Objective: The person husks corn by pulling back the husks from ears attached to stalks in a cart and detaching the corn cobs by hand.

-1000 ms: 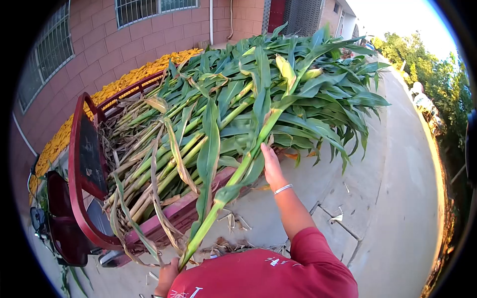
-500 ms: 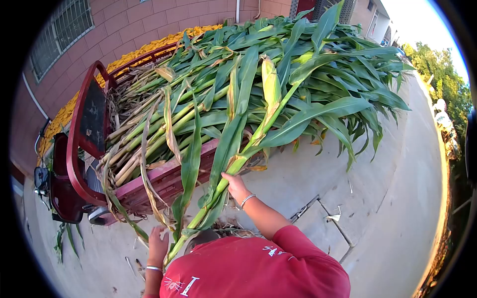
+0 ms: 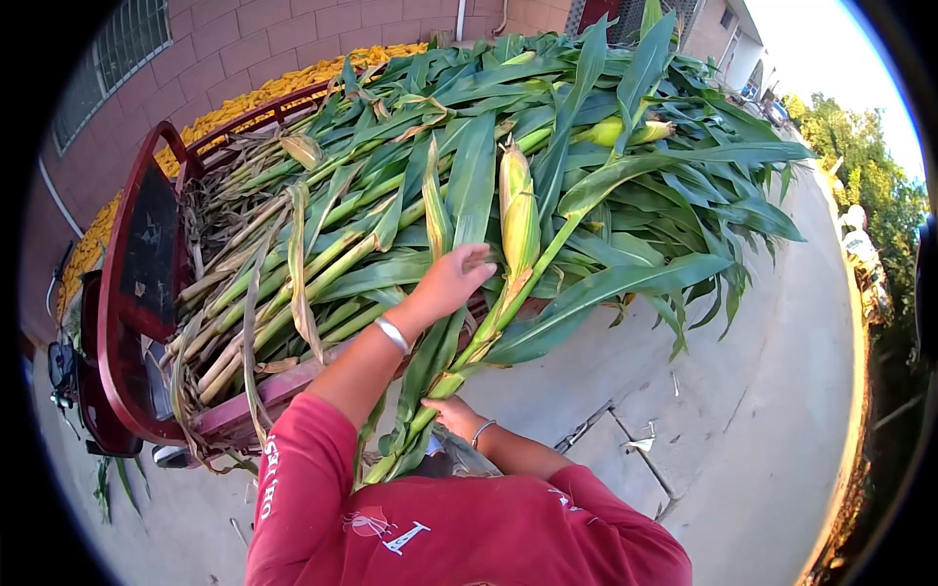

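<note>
The corn ear (image 3: 519, 215), near centre toward one o'clock, is wrapped in husk and unparted from its stalk (image 3: 479, 347). The right hand (image 3: 456, 415), toward seven o'clock from it, clasps that stalk; the left hand (image 3: 451, 278), nearer eight, is loosely spread, holding nothing. Another wrapped ear (image 3: 625, 131) lies at two; bare yellow corn (image 3: 303, 76) at ten.

Outdoor farm yd. apparently, red cart (image 3: 109, 337) was heaped w/ corn stalks (image 3: 362, 210), yellow corn cobs (image 3: 313, 73) lay piled behind cart, block wall (image 3: 283, 29) w/ barred window (image 3: 107, 63) stood beyond cart, concrete (image 3: 772, 352) ran rt. of cart, trees (image 3: 870, 176) grew farther rt. of cart
</note>
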`<action>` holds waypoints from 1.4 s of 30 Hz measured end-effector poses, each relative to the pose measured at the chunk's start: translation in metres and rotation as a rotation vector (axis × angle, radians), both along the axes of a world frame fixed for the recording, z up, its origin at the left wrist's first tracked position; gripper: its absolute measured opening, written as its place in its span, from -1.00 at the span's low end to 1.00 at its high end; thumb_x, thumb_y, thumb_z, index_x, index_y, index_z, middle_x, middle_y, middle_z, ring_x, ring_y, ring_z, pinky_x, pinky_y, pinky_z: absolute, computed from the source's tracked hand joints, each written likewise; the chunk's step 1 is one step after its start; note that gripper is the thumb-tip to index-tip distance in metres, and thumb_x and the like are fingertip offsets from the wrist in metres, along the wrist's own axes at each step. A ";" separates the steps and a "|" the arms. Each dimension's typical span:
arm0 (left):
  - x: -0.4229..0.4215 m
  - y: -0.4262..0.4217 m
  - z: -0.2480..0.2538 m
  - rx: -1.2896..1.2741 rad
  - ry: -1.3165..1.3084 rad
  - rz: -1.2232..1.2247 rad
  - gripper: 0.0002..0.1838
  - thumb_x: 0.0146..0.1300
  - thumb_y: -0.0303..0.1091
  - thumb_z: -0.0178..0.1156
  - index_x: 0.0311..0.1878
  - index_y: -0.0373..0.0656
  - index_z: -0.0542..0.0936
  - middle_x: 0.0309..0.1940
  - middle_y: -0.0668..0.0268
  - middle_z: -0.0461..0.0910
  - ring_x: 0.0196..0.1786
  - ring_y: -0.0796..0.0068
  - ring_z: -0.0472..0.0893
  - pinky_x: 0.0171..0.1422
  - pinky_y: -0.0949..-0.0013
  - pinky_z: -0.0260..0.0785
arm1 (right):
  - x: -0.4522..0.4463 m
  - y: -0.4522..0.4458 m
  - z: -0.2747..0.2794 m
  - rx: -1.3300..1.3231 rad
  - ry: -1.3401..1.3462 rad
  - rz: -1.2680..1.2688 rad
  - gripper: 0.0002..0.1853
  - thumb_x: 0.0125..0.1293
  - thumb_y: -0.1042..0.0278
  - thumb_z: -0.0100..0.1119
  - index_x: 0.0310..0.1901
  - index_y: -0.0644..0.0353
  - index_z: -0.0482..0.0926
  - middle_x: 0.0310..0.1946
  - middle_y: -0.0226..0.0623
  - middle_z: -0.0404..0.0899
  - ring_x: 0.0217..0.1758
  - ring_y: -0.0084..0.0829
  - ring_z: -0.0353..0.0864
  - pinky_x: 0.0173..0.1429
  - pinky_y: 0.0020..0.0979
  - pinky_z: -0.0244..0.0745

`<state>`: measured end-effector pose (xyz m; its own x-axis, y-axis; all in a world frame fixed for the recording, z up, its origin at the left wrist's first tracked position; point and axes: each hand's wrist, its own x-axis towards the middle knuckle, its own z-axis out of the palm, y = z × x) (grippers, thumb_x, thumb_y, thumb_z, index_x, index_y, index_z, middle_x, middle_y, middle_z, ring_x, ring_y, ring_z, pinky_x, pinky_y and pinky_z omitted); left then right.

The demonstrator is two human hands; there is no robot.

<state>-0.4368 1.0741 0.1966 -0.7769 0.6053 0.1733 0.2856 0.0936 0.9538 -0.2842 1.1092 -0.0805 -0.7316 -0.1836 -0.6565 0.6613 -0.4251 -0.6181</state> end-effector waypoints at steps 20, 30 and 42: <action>-0.182 0.174 0.025 0.054 -0.382 0.075 -0.29 0.04 -0.14 0.42 0.17 -0.31 0.36 0.02 0.15 0.50 0.06 0.33 0.52 0.19 0.28 0.34 | -0.056 0.105 -0.080 0.265 0.135 0.147 -0.72 0.09 0.31 0.39 -0.19 0.25 0.61 -0.32 -0.41 0.63 -0.37 -0.52 0.53 -0.31 -0.42 0.43; -0.119 0.182 0.087 0.104 -0.042 0.096 -0.42 -0.06 -0.23 0.49 0.00 -0.30 0.50 -0.20 0.22 0.64 -0.17 0.43 0.61 0.04 0.35 0.46 | -0.100 0.257 -0.046 0.533 0.203 0.676 -0.65 0.26 0.11 0.26 -0.14 0.26 0.60 -0.28 -0.36 0.62 -0.25 -0.53 0.57 -0.16 -0.45 0.51; -0.085 0.160 0.101 0.272 0.303 0.144 -0.56 0.18 -0.24 0.33 0.02 -0.23 0.42 -0.18 0.18 0.53 -0.13 0.32 0.56 0.00 0.33 0.41 | -0.173 0.270 0.335 1.038 1.254 -0.089 -0.12 -0.02 0.27 0.48 0.32 0.28 0.20 0.20 -0.02 0.39 0.26 -0.13 0.41 0.32 -0.26 0.29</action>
<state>-0.5213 1.2342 0.2976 -0.7394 0.3957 0.5447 0.5589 -0.0902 0.8243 -0.4574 1.3789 0.2546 -0.8559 0.0025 0.5171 -0.4508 0.4861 -0.7486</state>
